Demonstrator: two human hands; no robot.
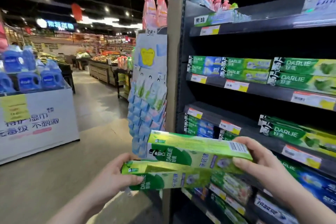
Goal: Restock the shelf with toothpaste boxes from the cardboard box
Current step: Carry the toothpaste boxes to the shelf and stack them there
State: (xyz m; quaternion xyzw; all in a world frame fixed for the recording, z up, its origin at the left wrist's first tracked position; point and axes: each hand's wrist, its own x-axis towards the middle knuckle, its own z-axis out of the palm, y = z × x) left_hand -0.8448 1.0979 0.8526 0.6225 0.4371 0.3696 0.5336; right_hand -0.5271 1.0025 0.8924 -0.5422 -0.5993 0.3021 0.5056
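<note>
Left hand (116, 174) grips the lower toothpaste box (163, 178); right hand (258, 162) clamps the upper toothpaste box (190, 149), both beside the shelf (272, 94).

This is a supermarket aisle. A dark metal shelf unit (254, 94) carries rows of green toothpaste boxes (294, 72) with yellow price tags (236, 85) clipped along each shelf edge, and pink spray bottles (154, 9) stand on top of it. Left of the shelf unit, across the aisle floor, a white display stand (40, 123) holds blue detergent bottles (29, 78), and produce bins (101, 63) under ceiling spotlights fill the background beyond it.
</note>
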